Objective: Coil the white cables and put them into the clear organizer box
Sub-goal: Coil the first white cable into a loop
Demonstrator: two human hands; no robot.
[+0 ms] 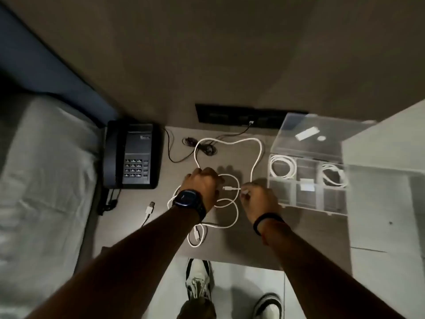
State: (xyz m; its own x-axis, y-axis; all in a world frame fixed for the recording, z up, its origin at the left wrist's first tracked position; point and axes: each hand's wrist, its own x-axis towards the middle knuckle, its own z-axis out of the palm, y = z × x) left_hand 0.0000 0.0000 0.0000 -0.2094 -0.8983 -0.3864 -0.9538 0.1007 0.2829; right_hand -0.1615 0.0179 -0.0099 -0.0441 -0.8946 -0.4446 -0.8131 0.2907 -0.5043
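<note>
A long white cable (255, 155) lies in loose loops on the small grey table (230, 249). My left hand (203, 185), with a dark watch on the wrist, is closed on the cable near the table's middle. My right hand (257, 199) pinches the same cable just right of its plug end (227, 188). The clear organizer box (308, 210) stands open at the right. One coiled white cable (282, 168) fills its back left compartment and another coiled white cable (333, 176) sits in the back right one. A second loose white cable (149, 209) with a USB plug lies at the left.
A black desk phone (133, 153) stands at the table's left, against a bed (41, 169). Thin black wires (200, 146) run from a wall socket panel (248, 116) over the table's back. The box's lid (322, 132) stands raised. My shoes (199, 279) are below the table's front edge.
</note>
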